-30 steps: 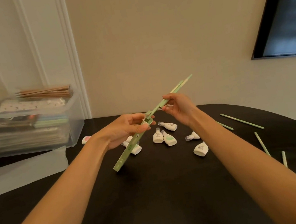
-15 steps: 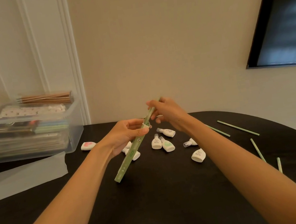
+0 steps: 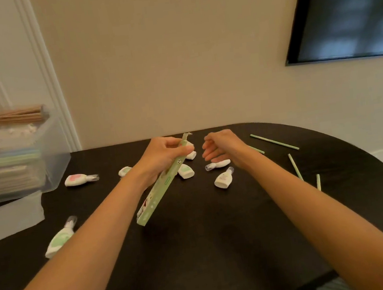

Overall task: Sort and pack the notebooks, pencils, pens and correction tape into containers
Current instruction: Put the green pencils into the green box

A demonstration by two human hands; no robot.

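Note:
My left hand (image 3: 163,158) grips a slim green pen box (image 3: 155,198) near its open top end, tilted down toward me above the black table (image 3: 212,251). My right hand (image 3: 220,147) hovers just right of the box with loosely curled fingers and holds nothing. Several white correction tapes lie on the table, among them one (image 3: 224,179) below my right hand, one with a pink label (image 3: 78,179) at the left and a green-labelled one (image 3: 59,240) near my left forearm. Several green pens (image 3: 274,142) lie at the right.
A clear plastic bin (image 3: 17,158) at the left holds stacked notebooks, with brown pencils (image 3: 4,118) on top. Its lid (image 3: 7,217) lies flat in front of it. The table's curved edge runs along the right. A dark screen hangs on the wall.
The green pen my right hand was sliding into the box has gone inside. My right hand has let go and drawn back to the right. The view has tilted down.

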